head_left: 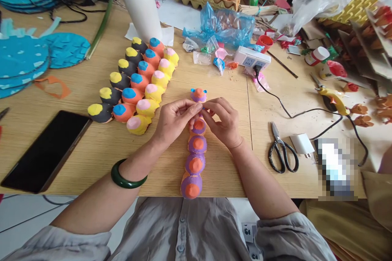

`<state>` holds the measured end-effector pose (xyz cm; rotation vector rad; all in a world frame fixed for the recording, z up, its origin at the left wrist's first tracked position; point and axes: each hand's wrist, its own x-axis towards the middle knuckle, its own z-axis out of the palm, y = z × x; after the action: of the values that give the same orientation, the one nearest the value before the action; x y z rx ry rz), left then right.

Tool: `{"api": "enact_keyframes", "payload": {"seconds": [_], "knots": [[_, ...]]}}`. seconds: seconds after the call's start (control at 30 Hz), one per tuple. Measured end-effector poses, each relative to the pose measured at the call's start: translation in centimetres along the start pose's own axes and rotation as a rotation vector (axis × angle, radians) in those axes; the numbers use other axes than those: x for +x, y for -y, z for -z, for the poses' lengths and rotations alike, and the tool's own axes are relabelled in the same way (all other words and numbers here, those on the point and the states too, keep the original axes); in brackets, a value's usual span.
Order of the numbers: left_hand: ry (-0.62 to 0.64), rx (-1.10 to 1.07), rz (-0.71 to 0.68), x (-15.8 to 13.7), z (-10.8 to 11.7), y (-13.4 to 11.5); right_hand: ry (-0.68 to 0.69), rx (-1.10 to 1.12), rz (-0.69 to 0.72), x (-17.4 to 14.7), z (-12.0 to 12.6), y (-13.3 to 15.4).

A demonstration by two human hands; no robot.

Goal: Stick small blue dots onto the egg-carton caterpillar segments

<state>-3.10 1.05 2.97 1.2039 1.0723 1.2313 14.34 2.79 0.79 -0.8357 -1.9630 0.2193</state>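
Observation:
A strip of purple egg-carton cups (195, 164) with orange clay caps runs straight out from the table's front edge. Its far cup (199, 94) has small blue pieces on either side. Over the strip, just short of that cup, the fingertips of my left hand (179, 120) and my right hand (225, 124) meet in a pinch. A tiny bit of blue clay (201, 106) shows between them; the fingers partly hide it and the cup beneath. Left of my hands stand three similar strips: black with yellow (115, 78), orange with blue (139, 80) and yellow with pink (154, 92).
Scissors (280, 149), a white charger (301, 144) and a yellow glue gun (333, 100) lie rightward. A power strip (251, 57), clay packets and a blue bag (226, 26) sit beyond. A phone (45, 151) and white bottle (139, 6) are leftward. Another person's sleeve (378, 195) shows.

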Motion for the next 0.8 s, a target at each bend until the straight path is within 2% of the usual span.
{"api": "enact_keyframes", "payload": {"seconds": [0.33, 0.4, 0.47, 0.6, 0.7, 0.8], "knots": [[0.007, 0.074, -0.054, 0.2, 0.2, 0.1, 0.003, 0.131, -0.092, 0.2, 0.0, 0.4], [-0.016, 0.138, -0.106, 0.3, 0.3, 0.2, -0.015, 0.221, -0.178, 0.3, 0.1, 0.7], [-0.08, 0.178, -0.145, 0.6, 0.5, 0.2, -0.06, 0.356, -0.333, 0.5, 0.1, 1.1], [-0.179, -0.008, -0.081, 1.1, 0.7, 0.5, -0.169, 0.649, -0.612, 1.0, 0.1, 1.0], [-0.154, -0.205, 0.019, 1.3, 0.6, 0.6, -0.168, 0.766, -0.714, 1.2, 0.1, 0.6], [-0.142, -0.316, 0.085, 1.2, 0.3, 0.4, -0.131, 0.826, -0.757, 1.3, 0.2, 0.4]]}}
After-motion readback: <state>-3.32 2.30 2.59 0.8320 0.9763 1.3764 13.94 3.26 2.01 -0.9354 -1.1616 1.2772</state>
